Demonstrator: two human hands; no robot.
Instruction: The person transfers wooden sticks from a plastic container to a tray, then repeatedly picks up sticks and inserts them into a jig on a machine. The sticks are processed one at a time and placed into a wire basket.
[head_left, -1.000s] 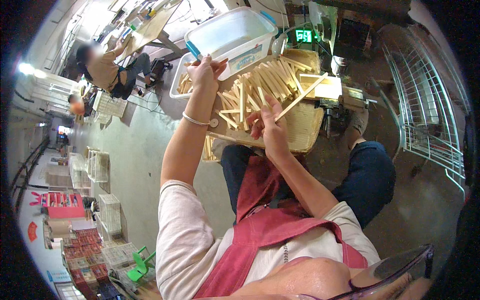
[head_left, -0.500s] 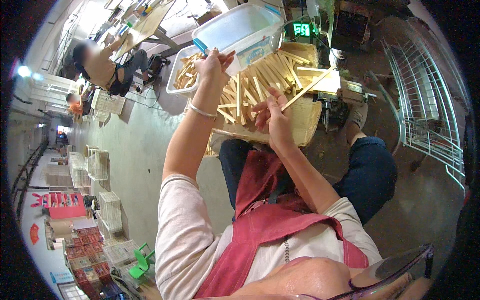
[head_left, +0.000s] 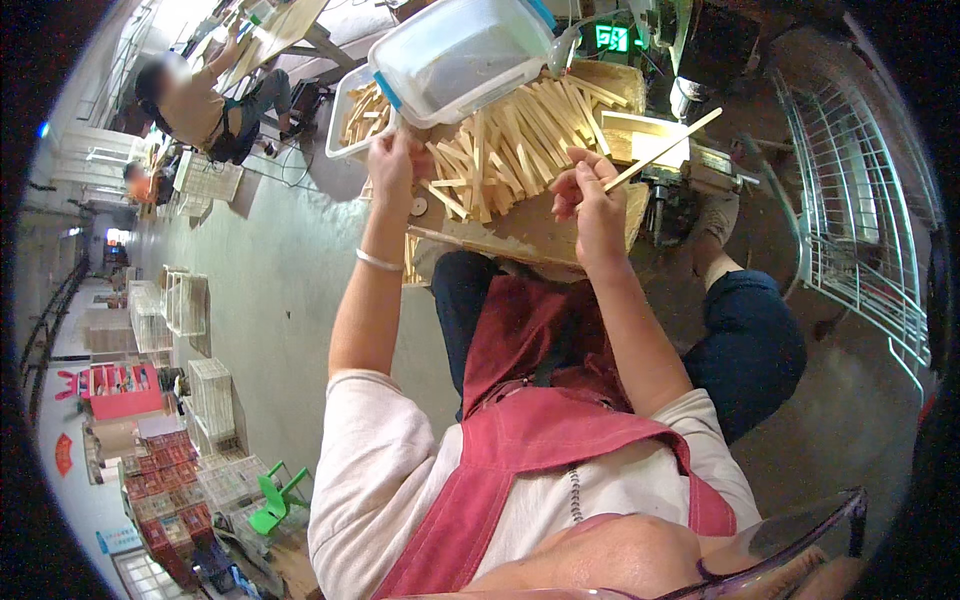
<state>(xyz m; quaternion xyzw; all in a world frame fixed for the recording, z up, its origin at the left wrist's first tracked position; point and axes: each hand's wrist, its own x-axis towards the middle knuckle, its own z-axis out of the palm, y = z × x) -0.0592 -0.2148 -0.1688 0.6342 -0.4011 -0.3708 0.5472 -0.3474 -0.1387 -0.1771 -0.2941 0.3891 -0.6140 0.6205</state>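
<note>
Pinching one thin wooden stick (head_left: 665, 150) aloft at two o'clock, the right hand (head_left: 595, 195) risked snapping it; the left hand (head_left: 395, 160) clasped sticks from the loose pile (head_left: 510, 140), liable to slide off the tabletop (head_left: 540, 235).

Daylight is bright and even around my apron (head_left: 540, 400), strongest above and left of it, where the top edge washes out to white. Shadows are soft. A black fisheye rim circles everything, and the wire rack (head_left: 860, 220) right of my apron bows. A face far upper left is blurred.
</note>
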